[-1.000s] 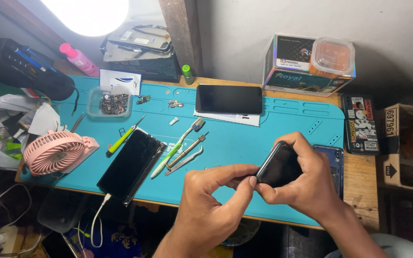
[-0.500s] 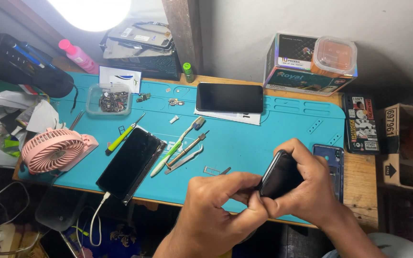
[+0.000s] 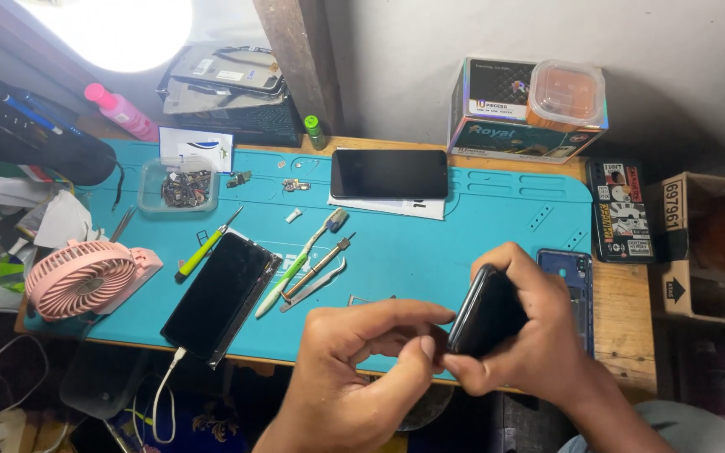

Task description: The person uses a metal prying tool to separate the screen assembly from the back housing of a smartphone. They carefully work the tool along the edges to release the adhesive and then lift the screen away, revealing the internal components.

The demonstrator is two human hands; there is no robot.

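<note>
My right hand (image 3: 539,344) grips a black phone (image 3: 488,312), held on edge and tilted above the front of the teal work mat (image 3: 430,235). My left hand (image 3: 362,356) has its thumb and forefinger pinched together at the phone's lower left edge; whether something small sits between the fingertips is hidden. A small metal pin or clip (image 3: 371,299) lies on the mat just beyond my left hand. A blue phone back cover (image 3: 576,281) lies partly hidden behind my right hand.
On the mat lie a black phone with a white cable (image 3: 216,298), a toothbrush (image 3: 299,264), tweezers and a screwdriver (image 3: 316,273), a yellow-green tool (image 3: 203,247), another phone (image 3: 389,174), a parts tray (image 3: 179,186). A pink fan (image 3: 81,278) sits left, boxes (image 3: 530,109) at the back.
Both hands and the phone have drifted slightly toward the front edge of the mat. The left fingers shifted along the phone's lower edge, uncovering the small metal piece on the mat.
</note>
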